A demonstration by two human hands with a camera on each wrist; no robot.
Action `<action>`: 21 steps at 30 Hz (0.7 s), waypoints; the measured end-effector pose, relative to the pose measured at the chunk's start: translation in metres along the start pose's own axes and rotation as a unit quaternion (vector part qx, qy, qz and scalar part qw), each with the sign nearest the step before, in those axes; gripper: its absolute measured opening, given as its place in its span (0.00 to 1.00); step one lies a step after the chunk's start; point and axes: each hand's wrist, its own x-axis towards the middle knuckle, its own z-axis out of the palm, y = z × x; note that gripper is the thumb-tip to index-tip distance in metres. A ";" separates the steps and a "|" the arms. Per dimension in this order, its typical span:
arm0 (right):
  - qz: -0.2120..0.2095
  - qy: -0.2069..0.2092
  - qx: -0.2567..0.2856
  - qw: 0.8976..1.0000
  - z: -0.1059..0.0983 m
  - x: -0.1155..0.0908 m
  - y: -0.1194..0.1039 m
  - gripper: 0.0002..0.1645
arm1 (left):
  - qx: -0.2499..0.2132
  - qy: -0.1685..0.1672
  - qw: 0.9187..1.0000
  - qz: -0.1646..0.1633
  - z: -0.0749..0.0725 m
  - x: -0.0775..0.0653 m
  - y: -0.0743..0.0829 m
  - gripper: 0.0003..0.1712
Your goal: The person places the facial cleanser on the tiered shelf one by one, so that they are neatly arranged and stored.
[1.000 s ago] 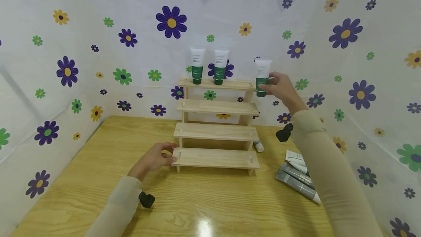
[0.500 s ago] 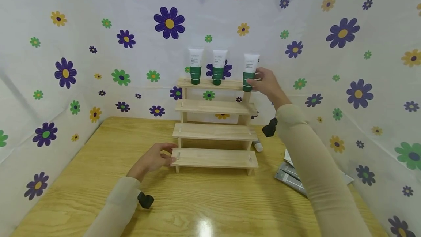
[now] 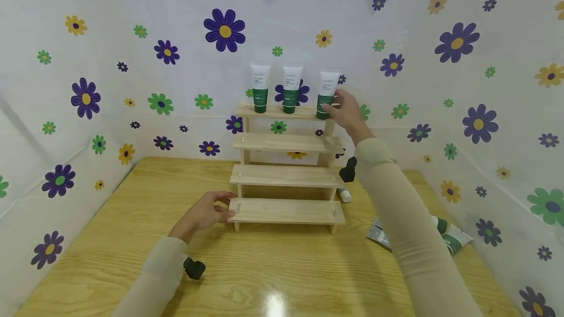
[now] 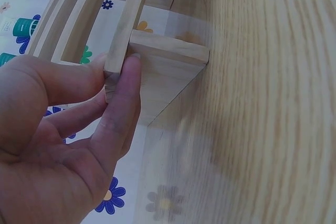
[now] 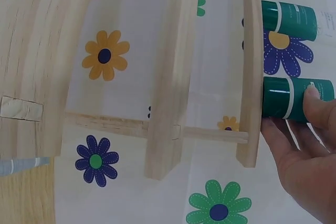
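My right hand [image 3: 346, 111] grasps a green-and-white squeeze tube [image 3: 328, 84] at one o'clock of the stepped wooden rack [image 3: 286, 143] my left hand [image 3: 204, 213] pinches, and releasing off-balance might topple that tube.

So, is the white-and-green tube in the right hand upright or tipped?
Roughly upright: the held tube has its green end below, white end above.

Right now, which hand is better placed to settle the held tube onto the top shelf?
Probably the right hand: its grip is on the tube, near the right end of the top shelf. The left hand is low, pinching the left end of the bottom shelf.
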 end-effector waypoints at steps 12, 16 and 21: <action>-0.019 0.025 0.021 0.999 0.016 0.007 0.005 0.32 | 0.007 0.002 1.000 0.003 -0.002 0.000 -0.002 0.30; -0.017 0.023 0.015 0.999 0.017 0.009 0.005 0.32 | 0.005 -0.002 1.000 0.005 -0.001 -0.001 0.000 0.30; -0.012 0.024 0.008 1.000 0.019 0.011 0.006 0.33 | 0.007 -0.005 1.000 0.008 0.000 -0.001 0.002 0.30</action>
